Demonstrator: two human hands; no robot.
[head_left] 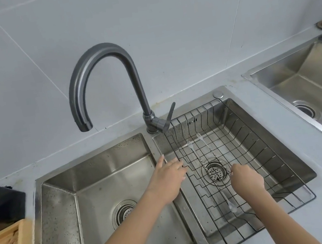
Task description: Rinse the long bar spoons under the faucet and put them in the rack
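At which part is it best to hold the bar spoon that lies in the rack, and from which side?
Grip the bar spoon at its thin twisted middle, pinching from above. It lies flat on the wire rack, so only the top is free; the right hand is already there.

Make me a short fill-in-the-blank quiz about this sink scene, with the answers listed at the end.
1. The wire rack sits in the ____ basin of the double sink.
2. The faucet spout ends above the ____ basin.
3. The right hand pinches the bar spoons, whose far ends have small ____ tips.
4. The left hand is ____, fingers spread, at the divider between the basins.

Answers: right; left; fork; open
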